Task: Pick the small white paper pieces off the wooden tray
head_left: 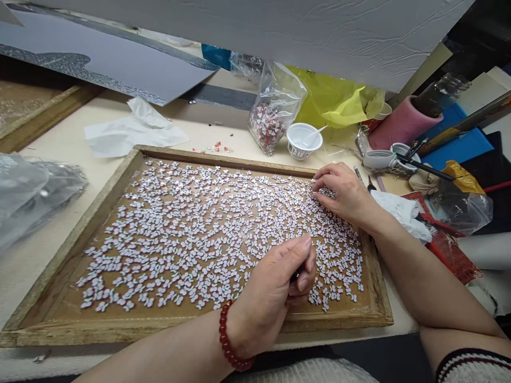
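Note:
A shallow wooden tray (pixel 99 199) lies in front of me, covered with several small white bow-shaped pieces (pixel 191 234). My left hand (pixel 275 290), a red bead bracelet on its wrist, hovers over the tray's near right part with fingers curled round a small dark thing I cannot make out. My right hand (pixel 343 191) rests on the pieces at the tray's far right corner, fingertips pressed down among them.
Behind the tray stand a small white cup with a spoon (pixel 304 140), a clear bag of red-and-white pieces (pixel 271 114), a yellow bag (pixel 335 101) and crumpled paper (pixel 131 130). Tools, a pink roll (pixel 399 127) and bags crowd the right side. Clear plastic (pixel 32 191) lies at left.

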Available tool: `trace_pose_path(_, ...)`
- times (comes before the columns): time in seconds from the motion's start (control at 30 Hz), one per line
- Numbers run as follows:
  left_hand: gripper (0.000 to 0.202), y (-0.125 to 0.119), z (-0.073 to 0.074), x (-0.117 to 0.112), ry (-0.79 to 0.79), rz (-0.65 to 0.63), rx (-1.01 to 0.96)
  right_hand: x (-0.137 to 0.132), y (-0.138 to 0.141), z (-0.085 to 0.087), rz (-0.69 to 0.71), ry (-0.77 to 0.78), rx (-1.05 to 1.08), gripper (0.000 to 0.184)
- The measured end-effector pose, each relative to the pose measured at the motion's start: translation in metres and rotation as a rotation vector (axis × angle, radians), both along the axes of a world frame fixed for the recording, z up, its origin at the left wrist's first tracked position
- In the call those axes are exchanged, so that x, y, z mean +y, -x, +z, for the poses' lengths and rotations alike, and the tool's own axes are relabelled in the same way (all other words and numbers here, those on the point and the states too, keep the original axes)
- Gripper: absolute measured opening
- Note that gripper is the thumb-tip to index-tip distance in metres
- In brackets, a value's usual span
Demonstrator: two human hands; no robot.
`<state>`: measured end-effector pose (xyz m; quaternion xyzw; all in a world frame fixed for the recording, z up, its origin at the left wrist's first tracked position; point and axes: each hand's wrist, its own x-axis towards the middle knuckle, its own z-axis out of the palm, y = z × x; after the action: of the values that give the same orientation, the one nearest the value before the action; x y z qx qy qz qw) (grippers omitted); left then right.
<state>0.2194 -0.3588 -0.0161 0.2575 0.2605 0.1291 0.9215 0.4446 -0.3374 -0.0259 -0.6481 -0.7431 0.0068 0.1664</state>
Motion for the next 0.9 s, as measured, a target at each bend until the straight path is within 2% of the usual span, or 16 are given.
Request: trace_pose_path(0.9, 0.034, -0.0006, 0.0013, 0.0005, 0.019, 0.006, 0.002, 0.0032, 0.0098, -0.0083, 0.025, -0.075, -0.019, 0.01)
